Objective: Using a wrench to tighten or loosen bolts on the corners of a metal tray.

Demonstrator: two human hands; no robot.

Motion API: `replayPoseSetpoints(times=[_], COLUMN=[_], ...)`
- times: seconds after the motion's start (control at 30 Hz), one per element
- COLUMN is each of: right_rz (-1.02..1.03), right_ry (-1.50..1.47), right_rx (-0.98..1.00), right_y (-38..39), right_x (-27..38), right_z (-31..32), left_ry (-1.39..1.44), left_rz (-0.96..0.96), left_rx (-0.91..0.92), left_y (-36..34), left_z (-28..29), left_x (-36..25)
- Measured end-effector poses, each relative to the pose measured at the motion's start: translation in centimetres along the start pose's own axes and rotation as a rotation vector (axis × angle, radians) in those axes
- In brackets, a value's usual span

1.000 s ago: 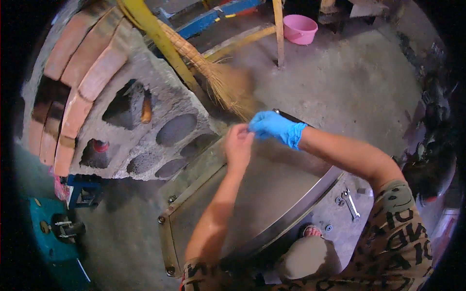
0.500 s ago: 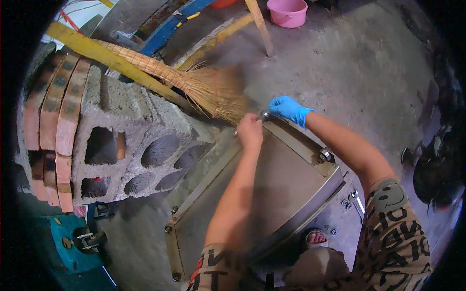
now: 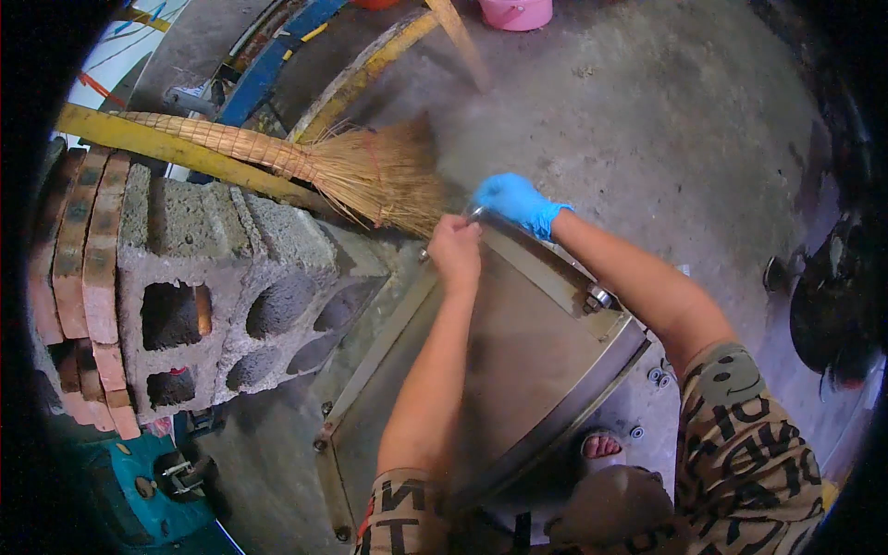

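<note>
A tapered metal frame with a flat sheet panel [image 3: 527, 333] lies in front of me, bolts at its corners. Both hands meet at its far corner. My right hand [image 3: 514, 202], in a blue glove, has its fingers closed around a small shiny metal part [image 3: 476, 214], mostly covered. Bare and closed, my left hand [image 3: 456, 250] touches that corner; what its fingers hold is hidden. A bolt end [image 3: 424, 254] sticks out just left of it. On the right corner sits a round bearing-like metal piece [image 3: 598, 298] on a bolt.
Hollow concrete blocks [image 3: 250, 296] stand left, with bricks [image 3: 97, 250] beside them. A straw broom [image 3: 370, 176] lies against a yellow bar [image 3: 185, 157]. Small metal rings [image 3: 658, 376] lie on the floor at right. A pink bucket [image 3: 516, 13] stands far off; a teal machine [image 3: 143, 490] is lower left.
The view has shifted slightly, so most of the scene sits further left. Both hands stay together at the same corner, the right hand still closed around the small metal part.
</note>
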State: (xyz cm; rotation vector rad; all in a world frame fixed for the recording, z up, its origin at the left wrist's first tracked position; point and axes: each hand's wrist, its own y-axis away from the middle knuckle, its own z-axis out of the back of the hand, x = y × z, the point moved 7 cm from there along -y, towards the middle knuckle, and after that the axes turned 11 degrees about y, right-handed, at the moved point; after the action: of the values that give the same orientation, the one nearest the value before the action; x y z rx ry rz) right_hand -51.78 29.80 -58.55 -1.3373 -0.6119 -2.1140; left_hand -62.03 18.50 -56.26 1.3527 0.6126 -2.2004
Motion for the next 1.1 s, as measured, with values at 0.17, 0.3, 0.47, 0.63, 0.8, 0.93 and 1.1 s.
replayPoseSetpoints(times=[0.17, 0.3, 0.47, 0.63, 0.8, 0.93, 1.1], right_rz=[-0.013, -0.048, -0.044, -0.048, -0.055, -0.018, -0.058], right_ry=[-0.027, -0.146, -0.191, -0.265, -0.263, -0.244, -0.289], right_rx=[-0.034, -0.043, -0.054, -0.039, -0.025, -0.053, -0.025], right_y=[0.4, 0.1, 0.2, 0.5, 0.5, 0.5, 0.7], right_x=[-0.5, -1.1, -1.3, -1.4, -1.0, -1.2, -1.1], right_z=[0.1, -0.5, -0.6, -0.9, -1.0, -0.7, -0.7], left_ry=[-0.261, -0.372, -0.342, 0.07, 0.057, -0.101, -0.082], left_rz=[-0.261, -0.337, -0.337, -0.008, 0.027, -0.065, -0.002], left_rx=[0.06, 0.099, 0.103, -0.002, 0.017, -0.014, -0.038], left_y=[0.3, 0.4, 0.3, 0.7, 0.0, 0.7, 0.6], left_z=[0.0, -0.5, -0.5, 0.1, 0.0, -0.1, -0.1], left_x=[-3.7, -5.1, -3.9, -0.3, 0.1, -1.8, -3.0])
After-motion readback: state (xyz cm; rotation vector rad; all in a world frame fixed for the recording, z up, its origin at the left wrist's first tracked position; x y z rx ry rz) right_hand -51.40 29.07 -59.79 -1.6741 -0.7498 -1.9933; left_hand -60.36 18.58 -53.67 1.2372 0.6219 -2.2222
